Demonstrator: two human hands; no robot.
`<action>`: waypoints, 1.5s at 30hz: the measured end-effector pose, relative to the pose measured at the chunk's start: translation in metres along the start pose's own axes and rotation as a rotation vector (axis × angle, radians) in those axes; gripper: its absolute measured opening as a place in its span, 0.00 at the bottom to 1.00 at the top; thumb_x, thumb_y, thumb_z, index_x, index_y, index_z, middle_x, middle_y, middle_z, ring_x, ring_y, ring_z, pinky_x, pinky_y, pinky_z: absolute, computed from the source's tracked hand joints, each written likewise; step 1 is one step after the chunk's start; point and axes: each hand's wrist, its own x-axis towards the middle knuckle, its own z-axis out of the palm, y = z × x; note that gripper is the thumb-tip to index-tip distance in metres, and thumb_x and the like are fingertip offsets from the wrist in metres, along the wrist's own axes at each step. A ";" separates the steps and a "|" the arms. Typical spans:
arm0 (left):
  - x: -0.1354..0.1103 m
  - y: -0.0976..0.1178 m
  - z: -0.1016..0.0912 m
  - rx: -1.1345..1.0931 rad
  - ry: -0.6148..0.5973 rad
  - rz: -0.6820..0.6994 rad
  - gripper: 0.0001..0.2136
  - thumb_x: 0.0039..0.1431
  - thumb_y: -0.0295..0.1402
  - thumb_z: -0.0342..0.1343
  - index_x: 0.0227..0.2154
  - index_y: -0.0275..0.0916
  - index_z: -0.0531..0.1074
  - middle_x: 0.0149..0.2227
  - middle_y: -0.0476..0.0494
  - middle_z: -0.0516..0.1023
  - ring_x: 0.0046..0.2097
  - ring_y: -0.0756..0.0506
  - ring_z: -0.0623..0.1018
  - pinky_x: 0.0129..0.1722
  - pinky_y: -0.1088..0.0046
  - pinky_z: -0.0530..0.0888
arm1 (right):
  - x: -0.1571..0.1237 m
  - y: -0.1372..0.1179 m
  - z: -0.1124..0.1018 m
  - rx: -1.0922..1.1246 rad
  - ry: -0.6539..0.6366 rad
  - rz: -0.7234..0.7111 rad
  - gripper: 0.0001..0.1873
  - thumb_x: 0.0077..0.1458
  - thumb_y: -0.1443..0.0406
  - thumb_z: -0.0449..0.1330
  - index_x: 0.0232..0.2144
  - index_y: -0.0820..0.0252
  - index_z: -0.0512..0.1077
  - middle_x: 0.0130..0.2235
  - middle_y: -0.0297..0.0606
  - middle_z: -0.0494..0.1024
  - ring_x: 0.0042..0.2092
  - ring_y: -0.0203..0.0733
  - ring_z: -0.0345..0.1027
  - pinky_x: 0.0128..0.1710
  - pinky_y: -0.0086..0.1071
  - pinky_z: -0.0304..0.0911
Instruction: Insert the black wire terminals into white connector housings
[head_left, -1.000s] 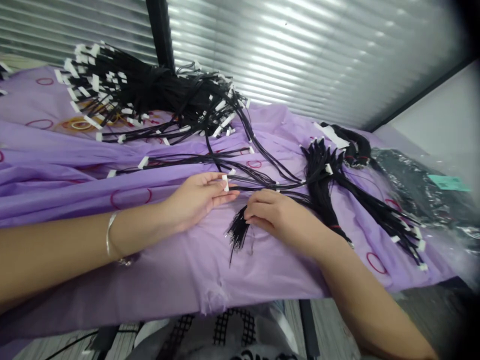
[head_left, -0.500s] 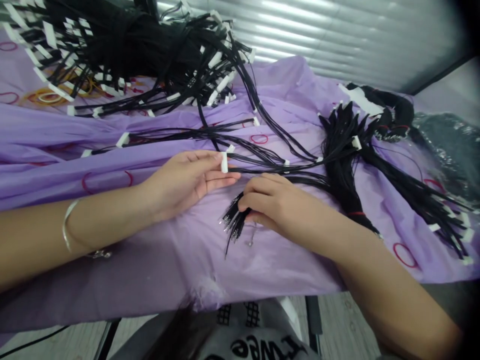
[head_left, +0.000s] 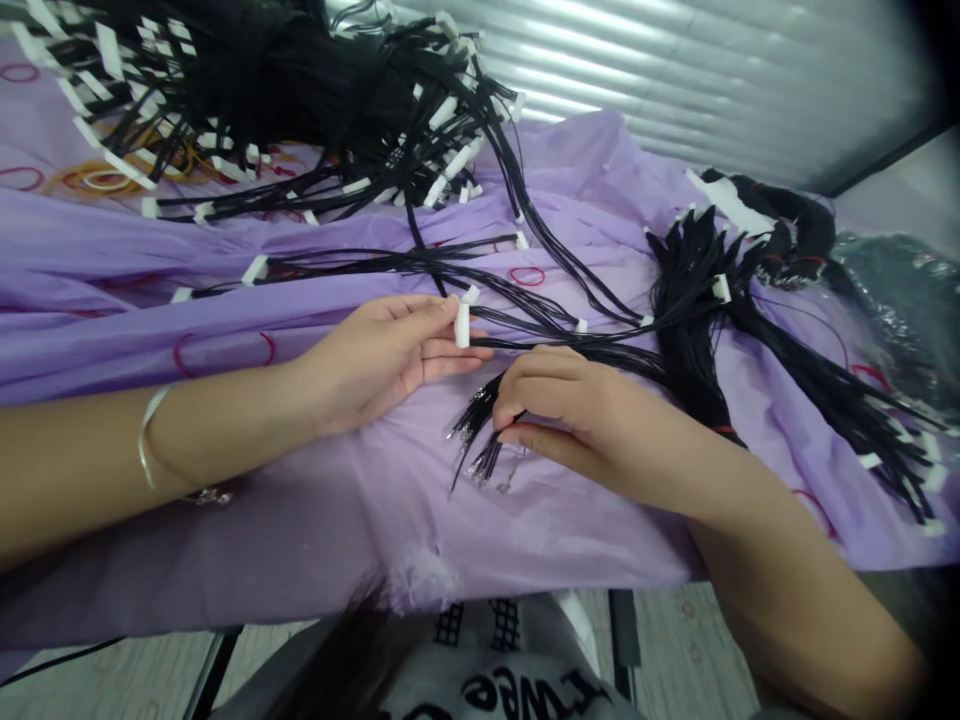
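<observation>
My left hand [head_left: 405,360] pinches a white connector [head_left: 463,326] between thumb and fingers, and black wires run from it to the right. Just right of it, my right hand [head_left: 551,400] is curled with thumb and forefinger together on black wires. Loose wire ends with small metal terminals [head_left: 469,420] fan out to the left of those fingers, above the cloth. Which of the strands the right hand grips is partly hidden. Behind the hands, more black cables [head_left: 360,262] with white connectors lie across the purple cloth [head_left: 360,540].
A big heap of black cables [head_left: 270,90] fills the back left. Tied bundles [head_left: 694,320] lie at the right, beside a clear plastic bag [head_left: 900,290]. Red rubber bands [head_left: 527,276] are scattered about, with yellow ones [head_left: 97,178] near the heap. Slatted blinds [head_left: 600,70] stand behind.
My right hand's fingers have shifted on the wire ends, which are now split into two clusters. My left hand still holds the white connector. The whole view has moved slightly.
</observation>
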 end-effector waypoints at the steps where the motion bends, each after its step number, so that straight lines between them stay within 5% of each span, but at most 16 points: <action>1: 0.000 0.000 0.001 0.002 0.000 0.000 0.06 0.57 0.27 0.53 0.29 0.29 0.72 0.36 0.38 0.78 0.39 0.43 0.79 0.49 0.60 0.70 | 0.000 -0.002 -0.001 0.034 0.001 0.012 0.04 0.57 0.68 0.53 0.33 0.61 0.68 0.36 0.38 0.71 0.40 0.37 0.62 0.43 0.32 0.58; 7: -0.003 -0.001 0.001 0.078 -0.014 -0.015 0.02 0.54 0.24 0.57 0.31 0.30 0.72 0.34 0.42 0.77 0.35 0.47 0.79 0.46 0.64 0.72 | 0.001 -0.005 0.003 0.111 0.044 0.165 0.02 0.55 0.70 0.55 0.32 0.60 0.67 0.34 0.34 0.73 0.35 0.33 0.65 0.37 0.27 0.60; 11: -0.004 -0.002 -0.003 0.124 -0.066 -0.027 0.02 0.55 0.24 0.56 0.32 0.31 0.72 0.31 0.46 0.77 0.36 0.48 0.78 0.44 0.68 0.74 | 0.003 -0.004 0.005 0.153 0.258 0.205 0.03 0.54 0.70 0.56 0.32 0.60 0.70 0.34 0.33 0.75 0.35 0.33 0.67 0.37 0.25 0.60; 15: -0.004 -0.003 -0.003 0.128 -0.113 -0.066 0.03 0.55 0.26 0.56 0.34 0.33 0.71 0.31 0.47 0.77 0.35 0.48 0.79 0.40 0.71 0.75 | 0.006 -0.006 0.004 0.174 0.430 0.380 0.05 0.51 0.70 0.57 0.25 0.61 0.71 0.25 0.30 0.72 0.27 0.30 0.62 0.27 0.23 0.57; 21: -0.007 0.000 -0.001 0.160 -0.165 -0.116 0.04 0.57 0.26 0.55 0.35 0.32 0.69 0.32 0.44 0.78 0.35 0.47 0.80 0.36 0.74 0.76 | 0.013 -0.006 0.006 0.254 0.392 0.582 0.07 0.50 0.68 0.55 0.22 0.61 0.69 0.20 0.28 0.67 0.22 0.28 0.55 0.21 0.23 0.52; 45: -0.010 0.001 0.003 0.310 -0.136 -0.127 0.04 0.54 0.27 0.58 0.32 0.34 0.71 0.31 0.48 0.78 0.35 0.48 0.79 0.36 0.74 0.77 | 0.011 -0.001 0.012 0.260 0.413 0.510 0.07 0.50 0.70 0.55 0.22 0.61 0.70 0.21 0.27 0.71 0.23 0.28 0.59 0.22 0.21 0.52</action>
